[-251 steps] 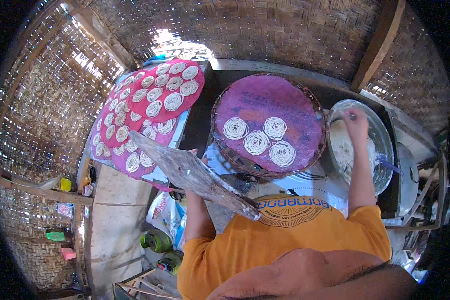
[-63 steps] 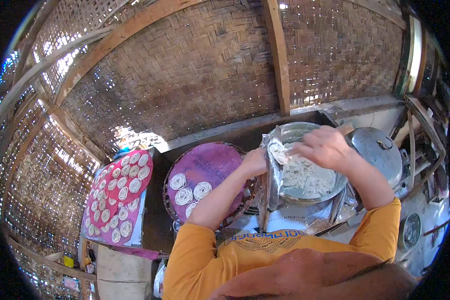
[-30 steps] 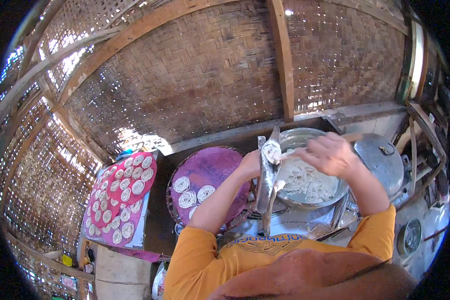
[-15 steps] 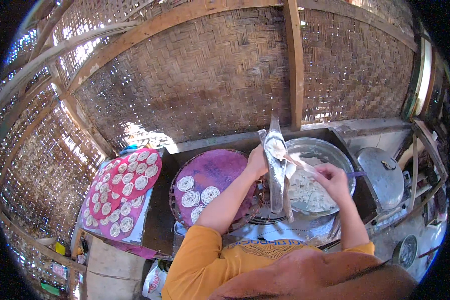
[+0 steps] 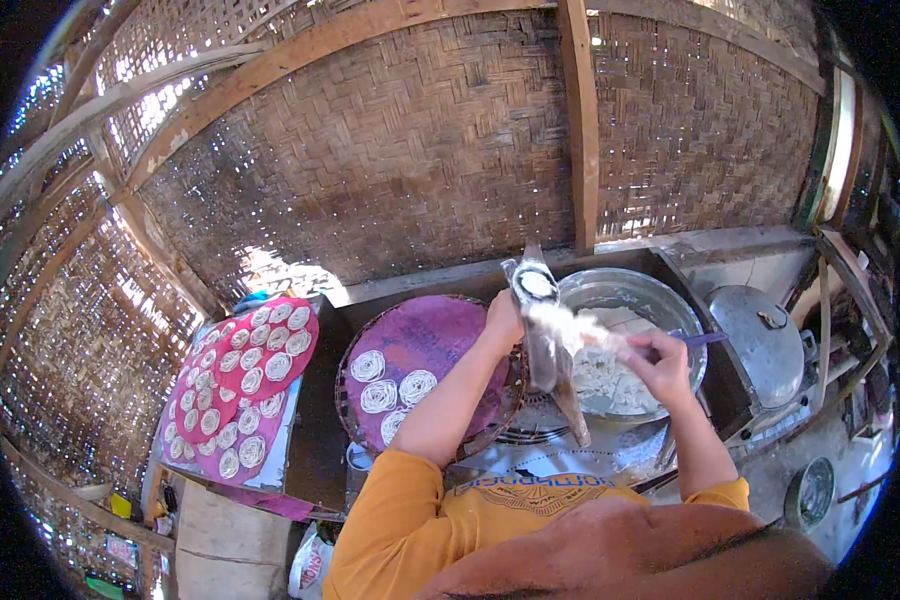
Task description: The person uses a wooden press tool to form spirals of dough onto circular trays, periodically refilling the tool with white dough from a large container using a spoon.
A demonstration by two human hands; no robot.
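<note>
My left hand [image 5: 505, 320] is closed around the side of a wooden hand press [image 5: 543, 362], held tilted over the gap between the round tray and the basin. White dough shows in the round opening at its upper end. In the pinched fingers of my right hand [image 5: 662, 368] is a spoon with a purple handle [image 5: 706, 340]. Its front end, smeared by motion, carries white dough [image 5: 578, 328] beside the opening. Beneath that hand stands a metal basin [image 5: 703, 376] containing crumbly white dough. Several white coiled noodle rounds [image 5: 417, 387] lie on the purple-covered round tray [image 5: 438, 325].
To the left, more coiled rounds rest on pink and purple sheets [image 5: 232, 392]. A lidded metal pot [image 5: 767, 345] stands right of the basin. Behind the worktop rises a woven bamboo wall [image 5: 400, 160] with a wooden post [image 5: 579, 130].
The dough-laden spoon end has shifted a little and is now blurred, uncovering more of the press opening. My right hand has dropped slightly left, and the press has tilted differently.
</note>
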